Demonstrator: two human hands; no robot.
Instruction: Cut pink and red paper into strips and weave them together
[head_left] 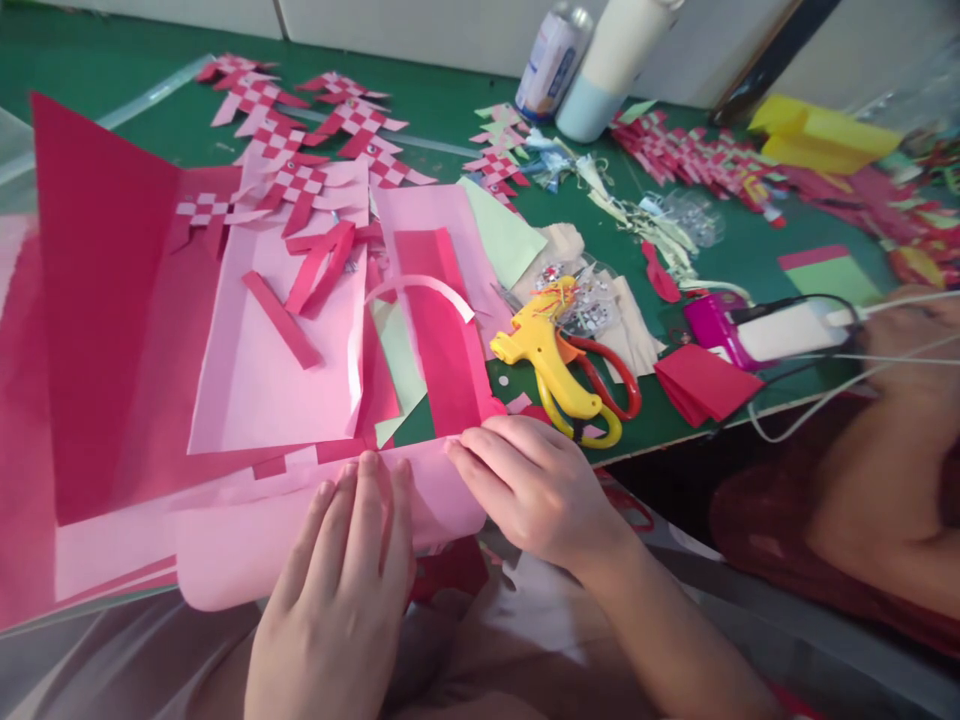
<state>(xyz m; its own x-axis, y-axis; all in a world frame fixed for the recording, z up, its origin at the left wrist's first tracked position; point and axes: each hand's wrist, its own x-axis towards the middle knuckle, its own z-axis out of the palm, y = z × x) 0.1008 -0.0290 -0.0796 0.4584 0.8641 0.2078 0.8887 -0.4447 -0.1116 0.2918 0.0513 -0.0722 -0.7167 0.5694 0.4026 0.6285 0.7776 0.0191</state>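
While both hands are working at the near edge of the green counter [450,110], a fold is being pressed into the large pale pink paper sheet [247,555], which is curling over at the near edge of the counter, just in front of the person. The left hand [337,590] is lying flat on the sheet, fingers together and stretched forward, holding it down rather than gripping it. The right hand [536,490] is bending its fingers onto the right end of the folded edge, fingertips pressing down; whether the thumb is pinching the paper from below, I cannot tell.

By my reading, the crease is being set, not yet finished: the paper is still rounded at its near side. The next move is probably calling for the fingertips to be running along the fold with the left palm keeping the sheet from slipping.

Just beyond the right hand, a yellow plastic glue gun [551,365] is lying across red-handled scissors [611,385]. Woven red-and-white paper fish [300,180] are spreading across the far left, with loose dark red paper strips [281,320] on another pink sheet. At the far edge a blue-and-white printed can [553,60] is standing beside a white bottle with a pale blue base [611,65]; the can's print is too blurred to read, and no other writing is legible. Another person's arm [892,480] is showing at the right.
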